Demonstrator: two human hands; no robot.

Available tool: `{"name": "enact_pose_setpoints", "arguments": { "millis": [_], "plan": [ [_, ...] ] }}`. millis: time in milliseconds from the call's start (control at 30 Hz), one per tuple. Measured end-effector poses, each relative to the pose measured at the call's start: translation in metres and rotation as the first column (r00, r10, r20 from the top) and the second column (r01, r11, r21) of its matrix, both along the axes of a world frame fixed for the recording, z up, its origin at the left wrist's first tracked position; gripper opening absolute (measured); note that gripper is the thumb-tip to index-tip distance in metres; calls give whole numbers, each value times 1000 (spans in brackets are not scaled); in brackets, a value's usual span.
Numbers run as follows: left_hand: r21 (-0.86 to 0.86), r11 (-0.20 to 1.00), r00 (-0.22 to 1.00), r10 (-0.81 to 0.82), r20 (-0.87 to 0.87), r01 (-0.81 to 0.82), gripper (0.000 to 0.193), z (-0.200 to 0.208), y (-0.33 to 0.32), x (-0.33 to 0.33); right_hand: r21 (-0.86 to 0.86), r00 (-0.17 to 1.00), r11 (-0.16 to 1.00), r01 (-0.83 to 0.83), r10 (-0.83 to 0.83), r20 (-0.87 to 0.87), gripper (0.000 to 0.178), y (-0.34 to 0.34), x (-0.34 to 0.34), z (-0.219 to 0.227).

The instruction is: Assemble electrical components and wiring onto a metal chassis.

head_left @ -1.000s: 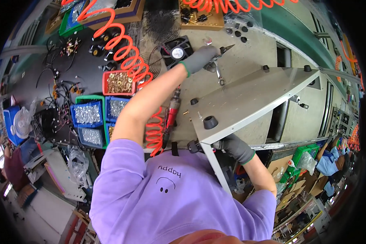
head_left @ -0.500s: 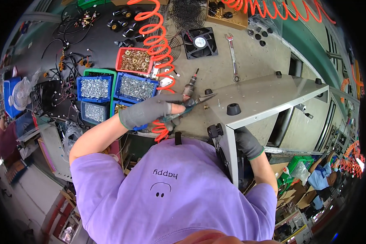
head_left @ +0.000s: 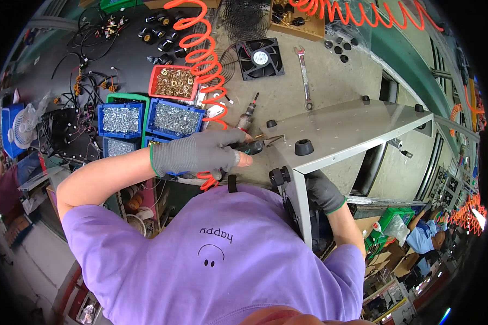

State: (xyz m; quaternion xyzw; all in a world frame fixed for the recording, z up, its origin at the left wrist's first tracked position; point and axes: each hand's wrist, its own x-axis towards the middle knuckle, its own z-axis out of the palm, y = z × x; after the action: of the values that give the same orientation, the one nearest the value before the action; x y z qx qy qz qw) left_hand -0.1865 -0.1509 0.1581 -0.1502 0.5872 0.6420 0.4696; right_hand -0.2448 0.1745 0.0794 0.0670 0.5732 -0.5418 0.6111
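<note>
My left hand [head_left: 200, 154], in a grey glove with bare fingertips, is closed around a screwdriver [head_left: 252, 147] with a dark handle. Its thin shaft points right, toward the near left corner of a grey metal casing [head_left: 358, 127] with black rubber feet [head_left: 303, 147]. The tip lies close to the panel's edge; I cannot tell whether it touches a screw. My right hand [head_left: 324, 192], also gloved, reaches under the casing's raised panel, and its fingers are hidden behind the metal. Just beyond my left hand lies a power driver [head_left: 248, 116] with a bit.
Bins of screws [head_left: 120, 119], nuts [head_left: 174, 117] and brass-coloured washers [head_left: 173, 84] stand at left. A coiled orange hose [head_left: 203, 54] hangs beside them. Farther back lie a black fan [head_left: 260, 58], a wrench [head_left: 303, 78] and loose wiring [head_left: 95, 84]. A person [head_left: 425, 235] works at far right.
My left hand has turned and brought the screwdriver's shaft down toward the casing's corner. My left elbow has swung outward to the left. My right hand remains under the panel.
</note>
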Motion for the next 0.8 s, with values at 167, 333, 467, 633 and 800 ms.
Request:
{"name": "enact_pose_setpoints", "arguments": {
  "millis": [167, 333, 467, 633, 800],
  "plan": [
    [45, 998, 997, 29, 70, -32, 58, 4, 0, 4, 20, 1000, 1000, -13, 13, -20, 39, 1, -1, 1],
    [67, 997, 997, -40, 66, 36, 57, 8, 3, -5, 4, 1000, 1000, 9, -9, 4, 39, -3, -3, 5],
    [-164, 951, 926, -295, -234, 262, 58, -4, 9, -16, 18, 999, 999, -28, 29, -17, 39, -3, -4, 5],
    [-151, 897, 903, -427, -50, 415, 64, 14, 17, -34, 20, 999, 998, -51, 52, -17, 39, -1, -4, 1],
    [-220, 914, 847, -400, -350, 341, 74, -24, 14, -5, 48, 999, 999, -12, 14, -34, 41, -3, -1, 5]
  ]
}}
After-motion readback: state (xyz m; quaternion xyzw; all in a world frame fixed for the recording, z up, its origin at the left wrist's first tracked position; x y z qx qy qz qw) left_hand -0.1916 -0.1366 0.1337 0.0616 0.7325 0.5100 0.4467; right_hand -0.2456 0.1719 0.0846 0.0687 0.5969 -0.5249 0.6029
